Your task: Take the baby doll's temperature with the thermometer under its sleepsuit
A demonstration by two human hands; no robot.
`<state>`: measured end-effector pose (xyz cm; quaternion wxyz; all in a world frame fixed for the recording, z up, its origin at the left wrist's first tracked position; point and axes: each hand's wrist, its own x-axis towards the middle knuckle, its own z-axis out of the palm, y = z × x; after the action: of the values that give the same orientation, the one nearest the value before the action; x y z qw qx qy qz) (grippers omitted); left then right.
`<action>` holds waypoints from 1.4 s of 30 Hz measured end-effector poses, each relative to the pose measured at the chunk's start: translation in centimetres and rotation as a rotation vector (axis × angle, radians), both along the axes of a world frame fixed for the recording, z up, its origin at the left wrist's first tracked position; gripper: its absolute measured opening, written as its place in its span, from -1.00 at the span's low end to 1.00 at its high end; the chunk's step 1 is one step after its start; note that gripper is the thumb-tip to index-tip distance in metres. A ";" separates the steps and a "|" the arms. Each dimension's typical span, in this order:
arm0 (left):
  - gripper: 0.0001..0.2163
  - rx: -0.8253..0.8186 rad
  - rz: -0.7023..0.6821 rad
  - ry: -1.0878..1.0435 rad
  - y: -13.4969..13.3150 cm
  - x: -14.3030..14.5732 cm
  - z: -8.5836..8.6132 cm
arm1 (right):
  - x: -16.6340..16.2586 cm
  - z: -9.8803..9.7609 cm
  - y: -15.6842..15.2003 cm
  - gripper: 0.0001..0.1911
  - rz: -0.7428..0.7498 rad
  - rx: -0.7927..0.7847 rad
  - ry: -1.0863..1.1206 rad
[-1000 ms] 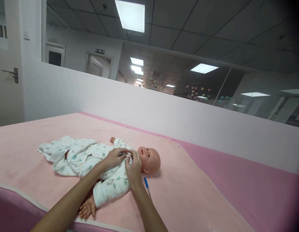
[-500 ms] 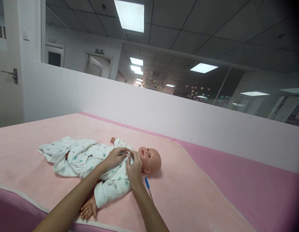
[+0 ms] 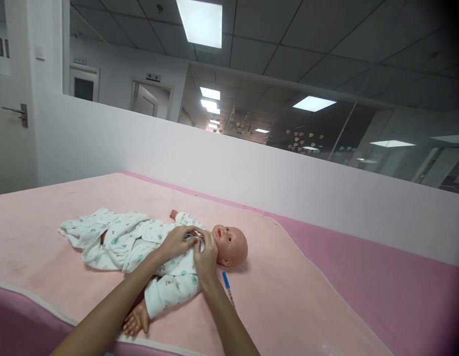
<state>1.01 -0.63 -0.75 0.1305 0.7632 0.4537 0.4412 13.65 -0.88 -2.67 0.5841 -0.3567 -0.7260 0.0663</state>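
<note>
A baby doll (image 3: 234,246) lies on its back, head to the right, dressed in a white patterned baby outfit (image 3: 177,289). Over the upper chest, just below the chin, my left hand (image 3: 179,241) pinches the edge of the outfit with curled fingers. My right hand (image 3: 206,252) grips the same neckline close beside it, its fingertips nearly meeting the left ones. A small fold of white cloth shows between the fingers; any fastener there is hidden. Beside my right forearm lies a thin thermometer-like stick with a blue cap (image 3: 226,280), partly covered by the arm.
The doll rests on a pink padded mat (image 3: 307,306) with a pale piped edge. Behind it runs a low white wall (image 3: 229,163) topped by a glass pane. A door with a metal handle (image 3: 23,115) stands at the left.
Both hands stay at the neckline, with only slight finger movement around the cloth. The doll and the blue-capped stick have not moved.
</note>
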 end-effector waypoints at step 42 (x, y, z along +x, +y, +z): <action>-0.85 0.159 0.104 0.165 -0.4 0.4 0.2 | 0.1 -1.2 1.0 -0.57 -0.083 0.170 -0.081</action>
<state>1.45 -1.02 -0.56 0.0088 0.7802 0.4657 0.4175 13.71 0.08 -3.86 0.5845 -0.3382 -0.7367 -0.0342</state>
